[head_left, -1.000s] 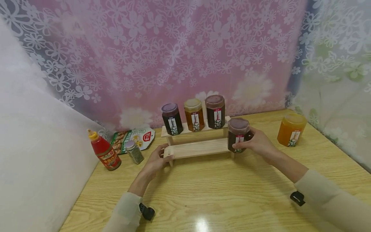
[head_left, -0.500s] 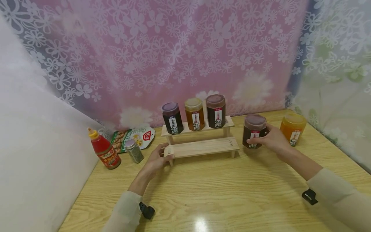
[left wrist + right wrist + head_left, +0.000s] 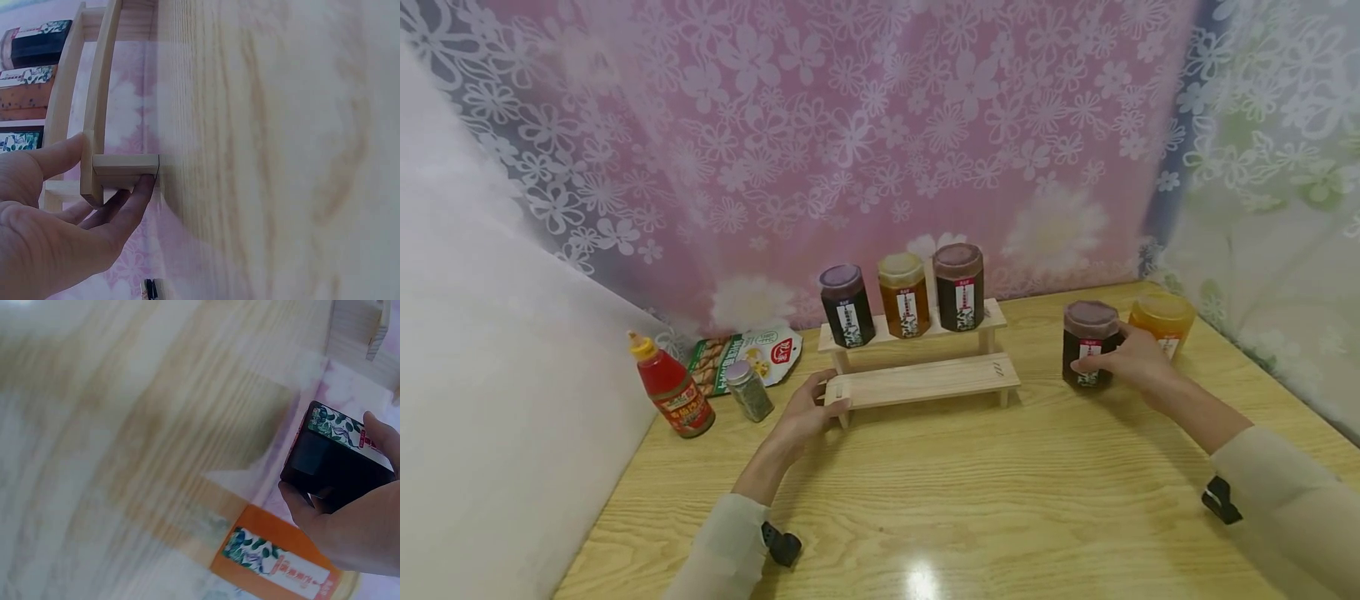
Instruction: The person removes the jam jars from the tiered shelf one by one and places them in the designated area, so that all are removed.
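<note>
My right hand grips a dark hexagonal jar with a purplish lid and white label, at the right of the table. In the right wrist view, thumb and fingers lie on opposite sides of the dark jar; whether its base touches the table I cannot tell. Just beyond that hand is an orange jar, partly hidden by it. My left hand holds the left end of a two-step wooden rack. In the left wrist view, its thumb is on the shelf board and its fingers reach beneath.
On the rack's upper step stand a dark jar, an amber jar and another dark jar. At the left are a red sauce bottle, a small spice jar and a food packet. A floral curtain hangs behind.
My right hand has carried the dark jar rightward, off the right end of the rack's lower step and over beside the orange jar. My left hand stays on the rack.
</note>
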Demonstrator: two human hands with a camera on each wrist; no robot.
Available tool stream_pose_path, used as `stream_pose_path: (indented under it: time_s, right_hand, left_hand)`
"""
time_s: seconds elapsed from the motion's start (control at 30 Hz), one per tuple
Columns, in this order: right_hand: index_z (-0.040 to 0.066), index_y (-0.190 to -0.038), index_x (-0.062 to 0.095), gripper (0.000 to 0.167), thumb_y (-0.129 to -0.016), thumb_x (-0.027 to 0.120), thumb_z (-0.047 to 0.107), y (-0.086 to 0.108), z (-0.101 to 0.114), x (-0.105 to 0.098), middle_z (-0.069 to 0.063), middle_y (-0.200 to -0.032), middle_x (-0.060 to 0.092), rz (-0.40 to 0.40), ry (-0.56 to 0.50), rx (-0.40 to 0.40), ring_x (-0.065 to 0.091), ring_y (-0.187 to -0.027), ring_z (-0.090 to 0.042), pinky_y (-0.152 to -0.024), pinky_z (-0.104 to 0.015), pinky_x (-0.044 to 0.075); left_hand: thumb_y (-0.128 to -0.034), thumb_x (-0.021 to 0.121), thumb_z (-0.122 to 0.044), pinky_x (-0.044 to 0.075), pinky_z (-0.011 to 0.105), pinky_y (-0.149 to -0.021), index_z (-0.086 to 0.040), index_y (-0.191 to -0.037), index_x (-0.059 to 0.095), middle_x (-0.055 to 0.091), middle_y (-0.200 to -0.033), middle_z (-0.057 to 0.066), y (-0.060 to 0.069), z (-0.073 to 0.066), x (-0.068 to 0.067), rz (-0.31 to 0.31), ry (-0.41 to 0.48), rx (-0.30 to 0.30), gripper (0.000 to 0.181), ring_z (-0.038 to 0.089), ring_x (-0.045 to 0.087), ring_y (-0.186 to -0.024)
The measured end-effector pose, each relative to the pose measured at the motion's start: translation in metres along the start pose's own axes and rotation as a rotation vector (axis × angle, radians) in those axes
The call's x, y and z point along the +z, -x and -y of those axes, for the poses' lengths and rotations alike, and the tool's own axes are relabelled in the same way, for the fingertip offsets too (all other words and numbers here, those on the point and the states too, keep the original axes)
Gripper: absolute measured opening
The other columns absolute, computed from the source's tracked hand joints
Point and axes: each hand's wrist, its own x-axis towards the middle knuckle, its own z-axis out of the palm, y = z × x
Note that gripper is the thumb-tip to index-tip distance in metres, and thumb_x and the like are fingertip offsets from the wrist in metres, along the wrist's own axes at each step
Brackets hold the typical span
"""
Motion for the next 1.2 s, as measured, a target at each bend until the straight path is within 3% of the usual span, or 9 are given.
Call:
stream_pose_path:
  time_s: [0.27,0.43,0.77,0.93,1.2]
  right_hand:
    - [-0.013,-0.16,0.011,0.115,-0.087,0.086,0.033,-0.005,-0.007,-0.004,-0.041,-0.158,0.026,-0.008,0.024,0.022,0.024,-0.143,-0.061,-0.111,-0.071,0.032]
    - [-0.013,-0.158,0.023,0.1,-0.089,0.084,0.026,-0.008,-0.008,-0.002,-0.039,-0.156,0.031,0.018,-0.039,-0.014,0.029,-0.143,-0.057,-0.112,-0.069,0.032]
    - [-0.006,-0.163,0.009,0.1,-0.094,0.078,0.013,-0.01,-0.003,-0.001,-0.036,-0.162,0.022,0.056,-0.134,-0.052,0.021,-0.148,-0.055,-0.116,-0.069,0.027]
    - [-0.006,-0.163,0.005,0.1,-0.096,0.076,0.017,-0.01,0.005,-0.006,-0.036,-0.161,0.024,0.035,-0.169,-0.069,0.028,-0.146,-0.053,-0.116,-0.065,0.03]
    - [-0.004,-0.164,0.005,0.101,-0.098,0.076,0.024,-0.01,0.023,-0.017,-0.036,-0.163,0.019,0.016,-0.139,-0.063,0.03,-0.144,-0.053,-0.115,-0.064,0.031]
  left_hand:
    - [-0.0992,0.071,-0.009,0.047,0.053,-0.106,-0.008,-0.157,0.04,0.049,-0.151,0.026,-0.001,0.0,0.0,0.002,0.005,-0.003,0.066,0.039,0.054,-0.131]
    - [-0.0987,0.071,-0.008,0.048,0.051,-0.105,-0.008,-0.156,0.041,0.05,-0.15,0.026,-0.001,0.0,0.001,-0.003,0.003,-0.002,0.065,0.039,0.054,-0.131]
    - [-0.099,0.071,-0.007,0.047,0.052,-0.106,-0.008,-0.157,0.04,0.048,-0.151,0.026,-0.002,0.0,0.0,0.002,0.011,-0.007,0.065,0.039,0.053,-0.132]
    - [-0.0991,0.07,-0.007,0.047,0.052,-0.107,-0.008,-0.157,0.04,0.048,-0.151,0.026,-0.001,-0.002,0.0,0.002,0.006,-0.004,0.066,0.039,0.053,-0.132]
    - [-0.099,0.071,-0.008,0.047,0.052,-0.107,-0.008,-0.157,0.041,0.049,-0.151,0.026,0.0,-0.001,0.001,-0.007,-0.003,-0.003,0.065,0.04,0.052,-0.133]
